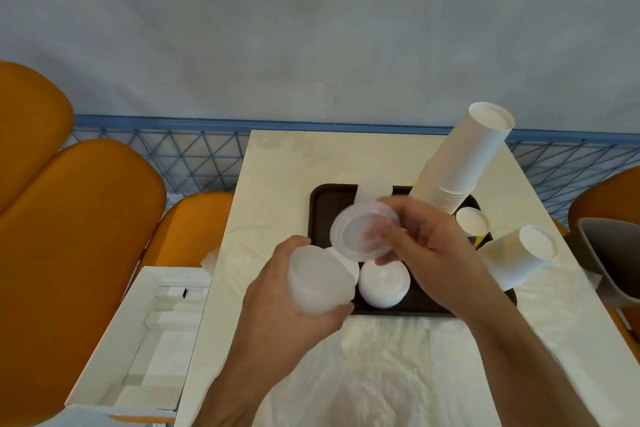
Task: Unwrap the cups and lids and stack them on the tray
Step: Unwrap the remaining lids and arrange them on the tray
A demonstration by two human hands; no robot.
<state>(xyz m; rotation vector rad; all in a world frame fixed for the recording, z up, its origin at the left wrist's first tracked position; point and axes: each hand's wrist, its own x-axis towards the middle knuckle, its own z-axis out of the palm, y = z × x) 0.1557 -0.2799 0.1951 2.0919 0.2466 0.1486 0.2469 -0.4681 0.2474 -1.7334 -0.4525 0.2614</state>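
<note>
A dark brown tray [318,204] lies on the cream table. My left hand [277,291] grips a stack of translucent lids [317,282] over the tray's near left corner. My right hand [420,243] pinches a single clear lid [356,236] above the tray's middle. On the tray stand a tall leaning stack of white paper cups [460,159], a white lid pile [384,282] near the front, and another translucent lid pile [374,189] at the back. A small white cup [472,220] and a shorter cup stack [519,255] sit at the tray's right.
Clear plastic wrap [374,374] covers the table's near part. An open white cardboard box [152,333] sits left of the table. Orange chairs [69,218] stand at left, a grey bin [613,260] at right. A blue mesh fence [173,156] runs behind.
</note>
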